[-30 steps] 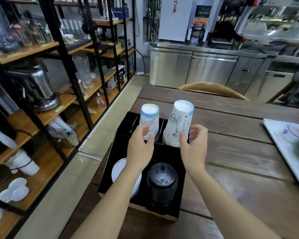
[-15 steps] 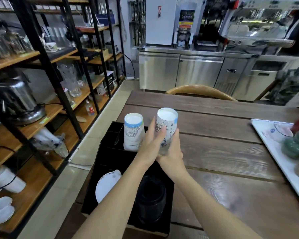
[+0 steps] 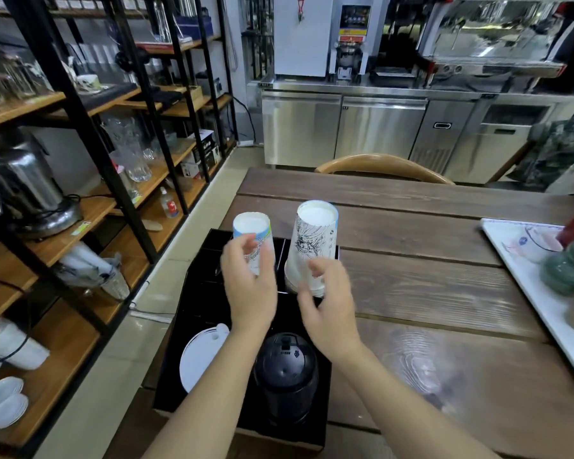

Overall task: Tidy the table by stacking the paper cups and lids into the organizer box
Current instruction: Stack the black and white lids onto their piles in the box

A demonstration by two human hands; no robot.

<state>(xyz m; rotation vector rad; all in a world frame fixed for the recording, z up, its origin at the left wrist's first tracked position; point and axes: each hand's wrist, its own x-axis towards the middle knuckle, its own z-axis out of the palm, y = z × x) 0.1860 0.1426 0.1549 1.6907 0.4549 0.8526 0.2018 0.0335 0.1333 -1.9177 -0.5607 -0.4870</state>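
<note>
No text in the frame can be read with certainty. The two upside-down paper cup stacks [image 3: 314,246] in the middle of the frame carry black line drawings, with no legible words. The black lids [image 3: 287,362] at lower centre have small raised markings near the sip hole, too small to make out. The machine [image 3: 353,31] at upper centre has a red strip and a dark panel with small coloured marks, both unreadable. The small bottle [image 3: 169,203] on the shelf at centre left bears a red label whose print is blurred. The white tray [image 3: 524,260] at the right edge shows a small blue round mark, also illegible.
</note>
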